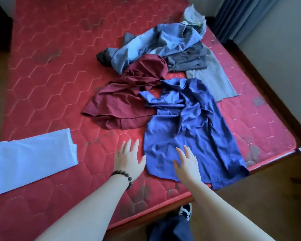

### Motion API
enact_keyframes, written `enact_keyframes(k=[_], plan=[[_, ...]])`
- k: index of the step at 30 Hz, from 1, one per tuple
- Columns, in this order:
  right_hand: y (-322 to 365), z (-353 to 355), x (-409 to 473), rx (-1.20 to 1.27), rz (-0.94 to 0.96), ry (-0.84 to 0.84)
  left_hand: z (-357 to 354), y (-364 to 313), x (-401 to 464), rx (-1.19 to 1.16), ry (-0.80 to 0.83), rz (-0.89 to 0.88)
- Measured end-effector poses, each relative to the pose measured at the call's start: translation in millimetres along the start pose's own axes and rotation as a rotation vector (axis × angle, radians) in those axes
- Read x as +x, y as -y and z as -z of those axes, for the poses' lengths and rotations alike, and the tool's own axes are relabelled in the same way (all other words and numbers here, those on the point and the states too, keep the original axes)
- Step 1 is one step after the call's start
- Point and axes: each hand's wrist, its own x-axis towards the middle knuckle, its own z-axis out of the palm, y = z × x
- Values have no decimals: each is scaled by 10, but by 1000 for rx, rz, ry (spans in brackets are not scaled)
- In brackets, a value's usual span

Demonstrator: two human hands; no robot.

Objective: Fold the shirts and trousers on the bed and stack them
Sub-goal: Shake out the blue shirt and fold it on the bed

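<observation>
A crumpled royal-blue shirt (189,129) lies unfolded near the bed's front edge. My right hand (186,162) is spread over its lower hem with fingers apart, holding nothing. My left hand (129,157), with a bead bracelet on the wrist, hovers open just left of the shirt over the bare red mattress (59,84). A maroon garment (122,101) lies crumpled behind. Farther back sit a light-blue shirt (155,44), a dark grey garment (188,60) and grey trousers (214,79). One folded pale-blue garment (35,159) rests at the left.
The mattress's wooden frame edge (250,171) runs along the front right, with wooden floor beyond. A curtain (236,16) hangs at the back right beside a pale wall. My shoe (186,211) shows below the bed edge.
</observation>
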Motion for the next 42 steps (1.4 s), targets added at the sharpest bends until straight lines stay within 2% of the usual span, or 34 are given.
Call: enact_keyframes(k=[4, 8, 14, 17, 19, 21, 25, 30, 33, 35, 37, 42], plan=[[-828, 349, 574, -15, 2, 11, -403, -815, 453, 53, -13, -18], [-1480, 494, 1199, -67, 40, 11, -851, -1296, 964, 105, 4, -8], [-2067, 472, 2159, -165, 98, -7, -1363, -1406, 1712, 190, -28, -76], [-2167, 311, 2575, -245, 139, 51, -1553, -1393, 2049, 189, -49, -144], [-2167, 152, 2718, -278, 164, 105, -1706, -1383, 2153, 245, 12, -178], [-2186, 3, 2745, -284, 180, 93, -1854, -1368, 2136, 327, 59, -193], [-2272, -115, 2456, -272, 237, 22, -2016, -1378, 1758, 364, 29, -228], [-2317, -119, 1757, -218, 231, 100, -1991, -1496, 1038, 333, 78, -315], [-2323, -63, 1259, -164, 167, 122, -1958, -1564, 585, 317, 213, -288], [-2282, 13, 1070, -185, 133, 43, -1941, -1616, 363, 283, 296, -270], [-2196, 139, 1081, -205, 100, -50, -1856, -1731, 306, 211, 249, -205], [-1841, 490, 1771, -81, 129, -235, -1538, -2005, 1048, 14, -121, -129]])
